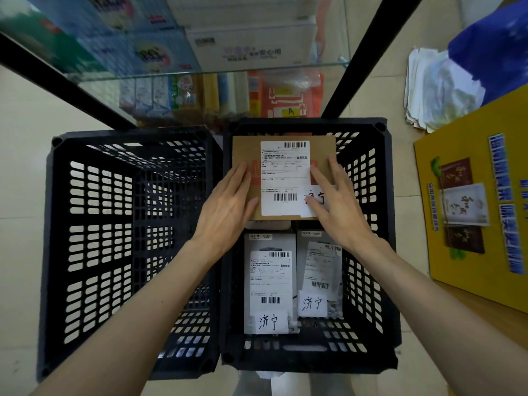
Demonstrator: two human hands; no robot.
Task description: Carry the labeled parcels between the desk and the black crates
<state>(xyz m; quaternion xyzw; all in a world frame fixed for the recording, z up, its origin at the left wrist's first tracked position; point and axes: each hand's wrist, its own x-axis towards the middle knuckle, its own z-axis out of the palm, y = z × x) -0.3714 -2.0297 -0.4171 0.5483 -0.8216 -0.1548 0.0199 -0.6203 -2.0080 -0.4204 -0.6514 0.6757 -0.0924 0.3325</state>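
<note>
Pale tiled floor [25, 167] underfoot, seen from above. At ten to twelve o'clock, a glass shelf [200, 71] on black posts, stacked with blurred cartons and bright packets; printing there too smeared to read, save a yellow tag marked "A" [291, 111].

At nine o'clock, a black slatted crate [57, 252], nothing visible inside. Touching it on the right, at centre, a second black crate [383, 224] holding three labeled parcels. At twelve o'clock within it, a brown cardboard parcel [248, 150] with a white barcoded shipping label and a handwritten slip partly covered. Left hand [228, 207] flat on its left edge, fingers [240, 178] straight and together, not curled. Right hand [337, 207] flat on its right side, fingers straight and slightly spread, thumb over the slip.

At six o'clock in the same crate, a white boxed parcel [270, 244], its slip reading "济宁". Just beside it at five o'clock, a second white parcel [318, 270] with the same "济宁" slip; fine print on all labels illegible.

At two o'clock, a stack of crumpled white papers [440, 87] beside a blue bag [491, 50]. At three o'clock, a yellow carton [428, 195] with blue Chinese lettering, unreadable.
</note>
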